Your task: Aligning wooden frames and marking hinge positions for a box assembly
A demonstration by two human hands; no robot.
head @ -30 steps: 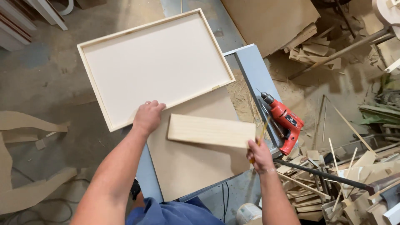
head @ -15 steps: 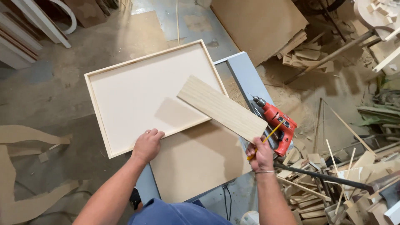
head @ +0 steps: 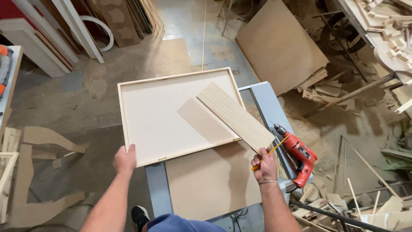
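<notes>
— Where the head view looks down, what is held by the hands?

— The left hand point(head: 125, 160) is closed on the near left corner of a shallow framed panel point(head: 171, 116), pale inside with a thin wooden rim. The right hand point(head: 265, 165) is closed around a yellow pencil point(head: 271, 151) and also grips the near end of a light wooden board point(head: 235, 116).

— How is the board placed?

— It is laid slantwise, its far end over the panel's right part, where a shadow is cast on the pale surface, and its near end at the right hand. Whether the far end touches the panel cannot be told.

— And the panel itself?

— It is carried by a grey table point(head: 266, 107), overhanging its left side, with its near edge lying across a brown sheet point(head: 212, 180) that covers the table's near part.

— What else is seen close by?

— A red power drill point(head: 298, 157) is lying on the table's right edge, just beside the right hand. Wood offcuts point(head: 330, 88) are scattered on the floor to the right, and a large brown board point(head: 279, 45) is lying on the floor beyond the table. White mouldings point(head: 64, 30) are stacked at the upper left.
</notes>
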